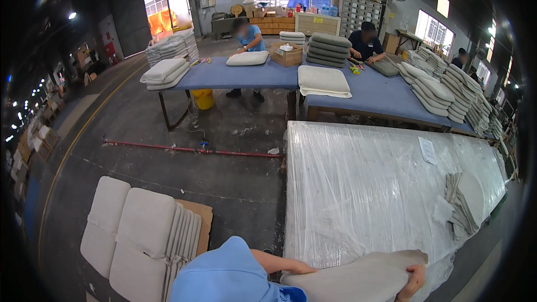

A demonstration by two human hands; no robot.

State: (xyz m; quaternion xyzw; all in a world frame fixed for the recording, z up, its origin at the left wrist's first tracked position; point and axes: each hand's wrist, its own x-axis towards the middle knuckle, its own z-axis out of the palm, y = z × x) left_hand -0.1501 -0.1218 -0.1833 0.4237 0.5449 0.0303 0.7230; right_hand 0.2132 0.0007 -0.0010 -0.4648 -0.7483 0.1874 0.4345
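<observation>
A long grey cushion (358, 274) lies at the near edge of a large table wrapped in clear plastic (363, 190). My left hand (299, 268), reaching out of a blue sleeve, grips the cushion's left end. My right hand (415, 281) clasps its right end, fingers curled over the edge. The cushion's lower part runs out of the picture. A fanned pile of grey fabric covers (464, 204) sits on the table's right side, and a white paper sheet (428, 150) lies farther back.
Stacked beige cushions (134, 235) rest on cardboard on the floor at left. A red pipe (190, 150) lies across the concrete floor. Beyond stand blue tables (240, 78) with cushion piles, where one person (249, 36) and another person (366, 42) work.
</observation>
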